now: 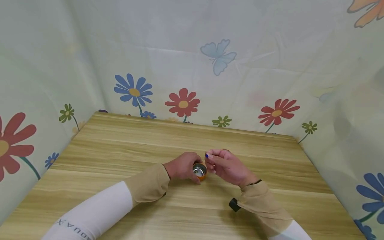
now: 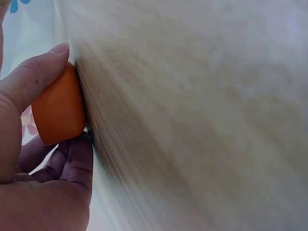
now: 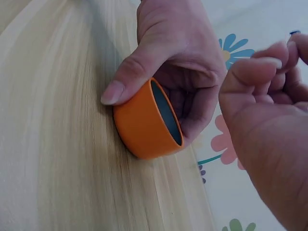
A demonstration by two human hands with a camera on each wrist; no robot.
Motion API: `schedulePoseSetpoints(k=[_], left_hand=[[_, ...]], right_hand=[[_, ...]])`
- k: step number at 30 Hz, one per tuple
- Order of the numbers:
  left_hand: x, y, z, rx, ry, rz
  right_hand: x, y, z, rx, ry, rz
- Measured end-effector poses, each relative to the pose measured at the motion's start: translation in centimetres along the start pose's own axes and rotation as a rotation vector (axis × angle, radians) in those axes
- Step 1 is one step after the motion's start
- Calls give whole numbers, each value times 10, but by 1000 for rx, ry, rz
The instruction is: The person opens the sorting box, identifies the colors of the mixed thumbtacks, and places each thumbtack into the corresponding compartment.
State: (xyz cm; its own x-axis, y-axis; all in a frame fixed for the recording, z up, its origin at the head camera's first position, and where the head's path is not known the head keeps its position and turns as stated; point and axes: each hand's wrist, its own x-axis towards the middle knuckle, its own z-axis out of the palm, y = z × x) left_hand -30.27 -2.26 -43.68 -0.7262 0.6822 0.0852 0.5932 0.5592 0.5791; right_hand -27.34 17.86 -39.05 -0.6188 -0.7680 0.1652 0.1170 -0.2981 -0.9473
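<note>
A small orange cup (image 1: 200, 177) with a shiny metal inside stands on the wooden table. My left hand (image 1: 183, 166) grips it from the left, thumb on the near side and fingers round the far side. In the left wrist view the cup's orange wall (image 2: 60, 108) shows between thumb and fingers, its base against the tabletop. My right hand (image 1: 227, 167) is just right of the rim, pinching a tiny blue piece (image 1: 206, 155) between thumb and index finger. Most of that piece is covered by the fingertips. A small greenish spot shows inside the cup.
The wood-grain table (image 1: 144, 143) reaches back to a white cloth wall (image 1: 168, 63) printed with flowers and a butterfly. Similar cloth hangs at both sides. A black cylinder (image 1: 234, 204) sticks out beside my right sleeve.
</note>
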Motion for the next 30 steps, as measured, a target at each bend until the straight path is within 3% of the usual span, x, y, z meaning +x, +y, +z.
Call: schedulePoseSetpoints(k=[5,10,19,24,30], left_hand=[[0,-1,0,-7,7,17],[-2,5,-4,-8,-8,4],[-5,12,-7,53,-17,-39],[-5,12,-7,27,-22,-35],[-5,13,-8,34,-25,-44]], right_hand=[[2,2,-3,-152,140,65],[4,5,-8,-433,220,149],[12,9,-6,-1108,191,141],[16,11,-5,-1339,140,154],[19,15,-4,-1518,40,83]])
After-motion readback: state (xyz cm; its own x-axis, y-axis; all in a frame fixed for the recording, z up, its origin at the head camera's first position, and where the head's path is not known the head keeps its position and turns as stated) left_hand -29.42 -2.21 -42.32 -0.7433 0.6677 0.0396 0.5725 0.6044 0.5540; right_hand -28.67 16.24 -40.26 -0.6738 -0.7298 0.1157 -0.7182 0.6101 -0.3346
